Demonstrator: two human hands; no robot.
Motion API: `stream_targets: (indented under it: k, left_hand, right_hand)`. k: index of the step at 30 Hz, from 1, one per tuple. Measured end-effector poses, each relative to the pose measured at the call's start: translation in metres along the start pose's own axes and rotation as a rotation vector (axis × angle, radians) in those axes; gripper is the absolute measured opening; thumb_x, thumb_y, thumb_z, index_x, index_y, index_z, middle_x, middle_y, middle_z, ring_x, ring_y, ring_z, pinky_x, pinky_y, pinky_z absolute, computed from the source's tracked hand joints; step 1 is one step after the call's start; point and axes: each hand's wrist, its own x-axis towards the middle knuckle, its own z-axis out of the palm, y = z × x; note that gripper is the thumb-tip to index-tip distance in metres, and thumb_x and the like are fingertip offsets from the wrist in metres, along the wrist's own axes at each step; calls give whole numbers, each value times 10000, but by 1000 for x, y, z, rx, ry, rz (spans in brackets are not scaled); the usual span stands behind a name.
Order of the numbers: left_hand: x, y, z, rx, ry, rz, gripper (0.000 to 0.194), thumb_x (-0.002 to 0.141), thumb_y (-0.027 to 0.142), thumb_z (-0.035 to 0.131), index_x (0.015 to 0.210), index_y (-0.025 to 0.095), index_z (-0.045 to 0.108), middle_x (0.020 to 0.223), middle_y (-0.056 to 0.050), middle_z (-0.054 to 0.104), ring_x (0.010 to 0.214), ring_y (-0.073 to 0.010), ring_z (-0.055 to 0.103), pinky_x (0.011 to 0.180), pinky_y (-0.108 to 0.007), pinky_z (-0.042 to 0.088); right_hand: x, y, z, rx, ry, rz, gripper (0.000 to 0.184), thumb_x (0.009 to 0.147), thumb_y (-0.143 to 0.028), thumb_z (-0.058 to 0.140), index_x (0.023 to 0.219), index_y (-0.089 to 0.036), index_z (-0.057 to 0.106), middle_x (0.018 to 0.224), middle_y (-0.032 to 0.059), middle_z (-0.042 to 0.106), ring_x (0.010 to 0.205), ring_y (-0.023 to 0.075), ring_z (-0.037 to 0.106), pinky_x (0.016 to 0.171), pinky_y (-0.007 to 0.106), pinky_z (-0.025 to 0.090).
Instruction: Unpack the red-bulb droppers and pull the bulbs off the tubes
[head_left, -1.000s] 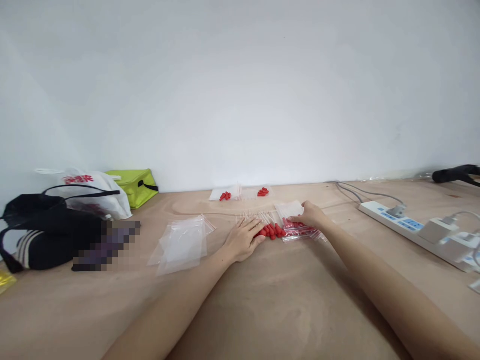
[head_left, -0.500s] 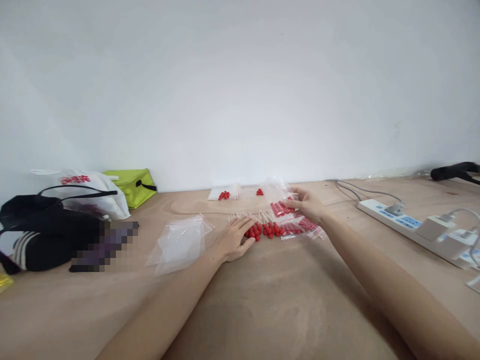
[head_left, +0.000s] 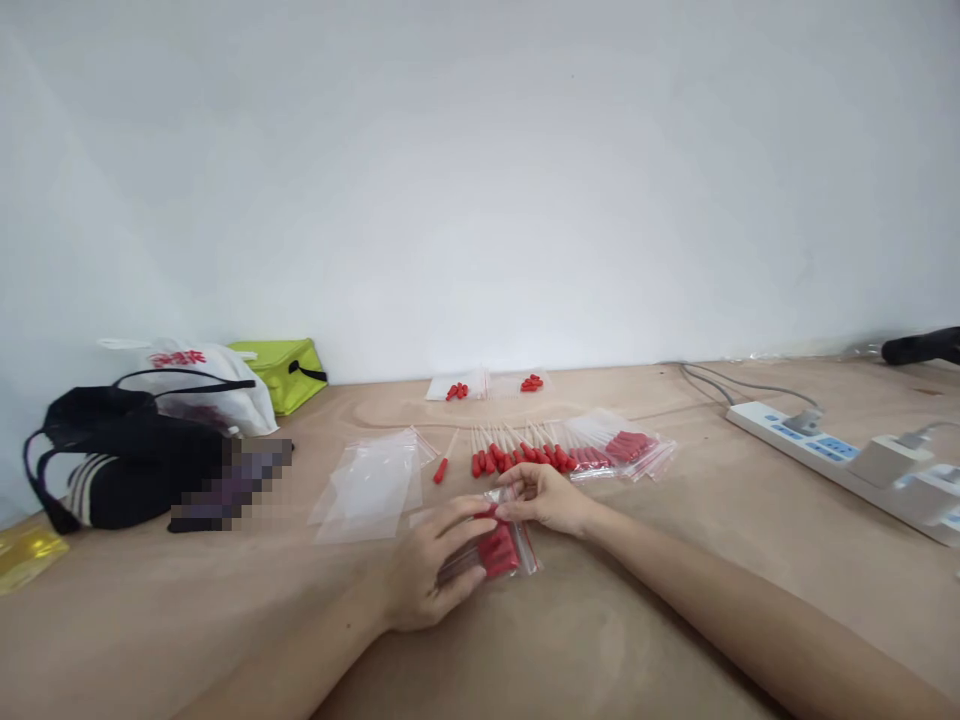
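A clear zip bag [head_left: 501,552] with red-tipped sticks inside lies low over the near part of the table, between my hands. My left hand [head_left: 435,565] is curled around its left side, thumb below and fingers above. From the right, my right hand [head_left: 549,500] pinches the bag's upper edge between thumb and fingers. Just beyond is a row of loose wooden sticks with red tips [head_left: 517,455]. One single red-tipped stick [head_left: 441,470] lies apart on the left. Filled zip bags [head_left: 630,448] overlap at the row's right end.
Flat clear zip bags [head_left: 367,490] lie to the left. Two more bags with red pieces [head_left: 457,391] rest by the wall. Farther left are a black bag [head_left: 135,470], a white plastic bag [head_left: 225,390] and a green box-shaped bag [head_left: 277,375]. A power strip [head_left: 810,440] with cables stands right.
My right hand has brought the filled bag from the far pile toward me. My left hand has left the loose sticks, moved nearer and closed on the bag.
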Motion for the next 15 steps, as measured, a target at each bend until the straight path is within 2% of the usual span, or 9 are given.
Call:
stream_targets:
  k: [2, 4, 7, 11, 15]
  left_hand:
    - [3, 2, -1, -13, -141, -31, 404, 791, 269, 486, 1191, 213, 456, 1241, -87, 471, 1151, -210, 430, 943, -360, 402]
    - [7, -1, -3, -16, -192, -62, 403, 797, 266, 486, 1194, 206, 461, 1233, -86, 488, 1155, -205, 433, 945, -358, 403]
    - [12, -12, -6, -30, -182, -25, 370, 799, 262, 487, 1159, 177, 498, 1208, -104, 513, 1136, -205, 457, 932, -359, 414]
    - [20, -20, -6, -46, -193, 59, 324, 815, 270, 485, 1121, 173, 528, 1153, -100, 556, 1077, -188, 505, 906, -331, 429]
    - [35, -15, 3, -7, -68, -40, 273, 863, 206, 383, 1085, 174, 540, 1019, -73, 602, 924, -148, 562, 813, -287, 462]
  right_hand:
    - [-4, 4, -1, 69, 66, 15, 543, 431, -325, 785, 866, -151, 511, 618, -66, 553, 580, 84, 549, 621, 246, 449]
    - [-8, 5, -3, 116, 59, 57, 583, 432, -312, 783, 905, -160, 478, 601, -72, 563, 564, 97, 567, 618, 267, 463]
    - [-15, 6, -2, 139, 40, 92, 595, 439, -280, 774, 923, -172, 445, 551, -88, 555, 522, 104, 574, 586, 278, 477]
    - [-20, 8, 3, 154, 135, 77, 563, 464, -270, 756, 887, -194, 393, 517, -97, 552, 475, 100, 557, 536, 270, 474]
    - [-23, 8, 8, 172, 182, 37, 583, 452, -299, 762, 848, -214, 342, 505, -110, 546, 438, 94, 534, 502, 257, 453]
